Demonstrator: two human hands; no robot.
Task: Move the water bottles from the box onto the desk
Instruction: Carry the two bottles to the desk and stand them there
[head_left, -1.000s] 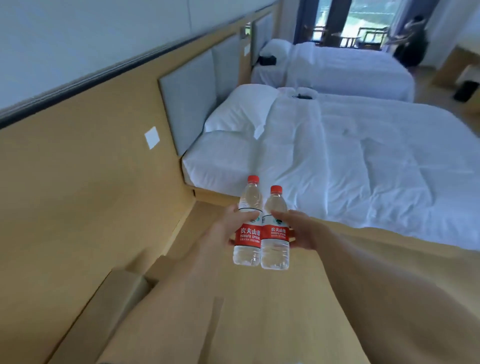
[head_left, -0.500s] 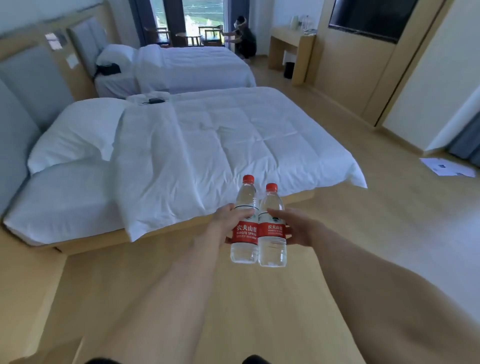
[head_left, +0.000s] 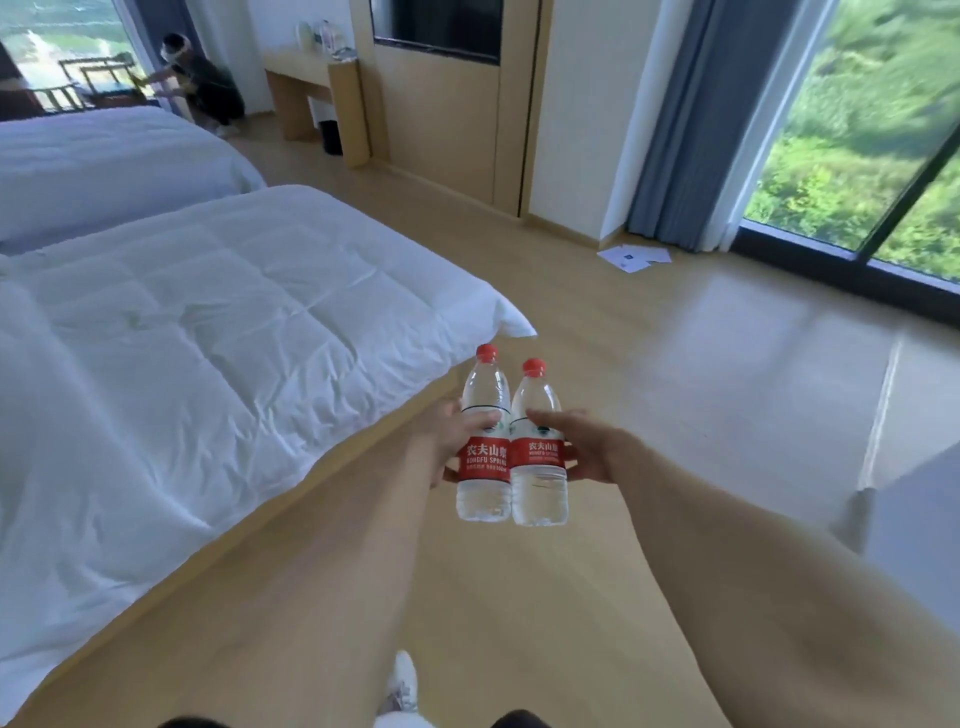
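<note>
From the head camera, the left hand grips one clear plastic water bottle with a red cap and red label, and the right hand another; both are upright, touching, in the air above the pale wooden floor beside the white-quilted bed. Each grip sits on the outer side only, so knocking them together could loosen one. The wooden desk is well apart, making for a long carry.

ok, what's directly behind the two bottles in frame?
Behind the left bottle and right bottle: bare wooden floor and the bed's corner. The fingers wrapped round their far sides are hidden.
</note>
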